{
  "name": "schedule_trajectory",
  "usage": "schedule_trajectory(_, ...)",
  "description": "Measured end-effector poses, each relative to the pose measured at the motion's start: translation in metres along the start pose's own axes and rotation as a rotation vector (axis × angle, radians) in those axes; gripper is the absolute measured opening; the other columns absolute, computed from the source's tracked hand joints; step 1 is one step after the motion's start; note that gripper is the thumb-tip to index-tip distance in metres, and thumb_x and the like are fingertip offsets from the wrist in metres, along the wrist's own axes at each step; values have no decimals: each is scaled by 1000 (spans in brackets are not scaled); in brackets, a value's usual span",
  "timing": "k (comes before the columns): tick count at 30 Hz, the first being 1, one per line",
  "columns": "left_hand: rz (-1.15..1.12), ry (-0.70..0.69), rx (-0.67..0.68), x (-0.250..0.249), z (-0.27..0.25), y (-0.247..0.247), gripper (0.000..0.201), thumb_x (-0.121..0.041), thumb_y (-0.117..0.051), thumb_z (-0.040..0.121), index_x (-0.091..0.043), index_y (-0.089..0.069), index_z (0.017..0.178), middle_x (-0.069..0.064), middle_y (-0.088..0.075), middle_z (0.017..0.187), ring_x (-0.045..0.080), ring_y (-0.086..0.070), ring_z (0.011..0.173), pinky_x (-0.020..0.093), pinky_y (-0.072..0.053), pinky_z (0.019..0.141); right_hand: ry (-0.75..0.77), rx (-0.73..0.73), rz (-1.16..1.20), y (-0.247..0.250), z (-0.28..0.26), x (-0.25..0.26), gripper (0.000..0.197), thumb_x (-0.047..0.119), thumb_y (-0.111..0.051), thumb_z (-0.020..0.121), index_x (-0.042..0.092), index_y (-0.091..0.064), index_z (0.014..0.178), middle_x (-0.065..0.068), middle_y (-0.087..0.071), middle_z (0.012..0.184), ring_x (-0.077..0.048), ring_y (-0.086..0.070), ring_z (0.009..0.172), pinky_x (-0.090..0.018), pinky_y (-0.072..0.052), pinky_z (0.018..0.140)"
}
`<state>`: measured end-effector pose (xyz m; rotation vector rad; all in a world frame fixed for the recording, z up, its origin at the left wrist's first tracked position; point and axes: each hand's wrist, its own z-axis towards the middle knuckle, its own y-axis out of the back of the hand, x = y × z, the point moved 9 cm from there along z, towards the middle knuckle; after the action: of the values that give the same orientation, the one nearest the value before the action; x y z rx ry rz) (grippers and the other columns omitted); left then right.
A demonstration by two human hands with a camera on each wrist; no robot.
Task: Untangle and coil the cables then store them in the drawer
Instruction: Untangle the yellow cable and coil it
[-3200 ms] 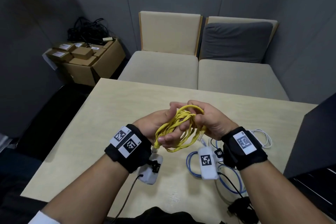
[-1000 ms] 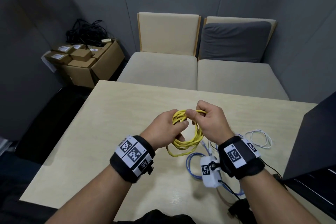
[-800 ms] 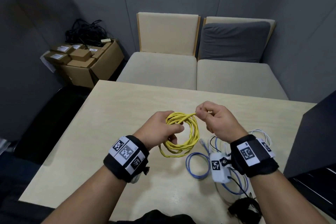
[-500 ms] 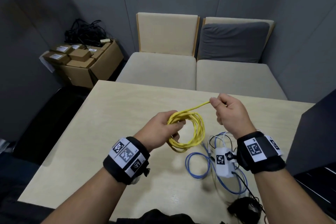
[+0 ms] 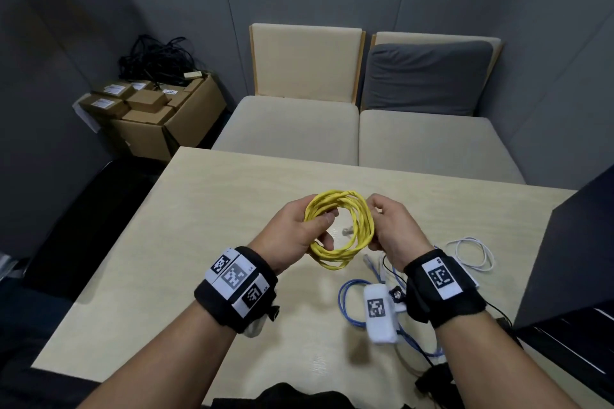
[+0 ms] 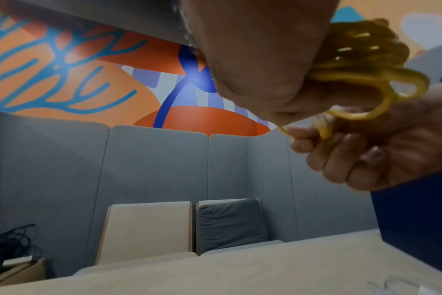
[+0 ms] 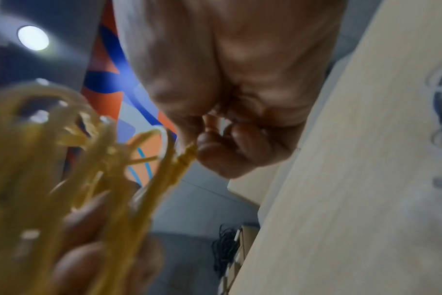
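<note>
A yellow cable [image 5: 342,226] wound into a round coil hangs above the beige table [image 5: 206,209], held between both hands. My left hand [image 5: 299,232] grips the coil's left side, thumb over the strands and fingers through the loop. My right hand [image 5: 387,226] pinches the coil's right side with curled fingers. In the left wrist view the yellow coil [image 6: 361,67] bunches against my palm, with the right hand [image 6: 366,151] gripping a strand below. The right wrist view shows blurred yellow strands [image 7: 88,169] and my fingers [image 7: 230,151] pinching a strand.
A blue cable [image 5: 352,305] and a white cable [image 5: 471,252] lie loose on the table at the right, under my right wrist. A dark cabinet [image 5: 571,262] stands at the right edge. Two cushioned seats [image 5: 358,129] sit behind the table; cardboard boxes [image 5: 149,109] stand at the far left.
My right hand, which had drawn a yellow strand out up and to the right, has come back down onto the coil's right side. The coil now looks rounder and fuller.
</note>
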<state>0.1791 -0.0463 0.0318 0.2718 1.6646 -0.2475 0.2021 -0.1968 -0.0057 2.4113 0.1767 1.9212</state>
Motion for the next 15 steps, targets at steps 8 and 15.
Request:
schedule_trajectory(8,-42,16,-49,10,4,2,11,-16,-52,98,-9,-61,102,6,-65,79,18,-64,65,29,-51,62,-212,303,369,-41,-14,-8,39,8,-46,91,17,-73,64,-3,-66,66,-25,-60,70,-31,-47,64)
schedule_trajectory(15,-302,2,14,9,9,-10,27,-8,-57,84,4,-59,108,12,-67,94,26,-64,81,36,-53,73,-176,364,506,-47,-17,-2,68,36,-92,50,11,-71,109,-21,-63,118,-37,-58,108,-58,-37,105)
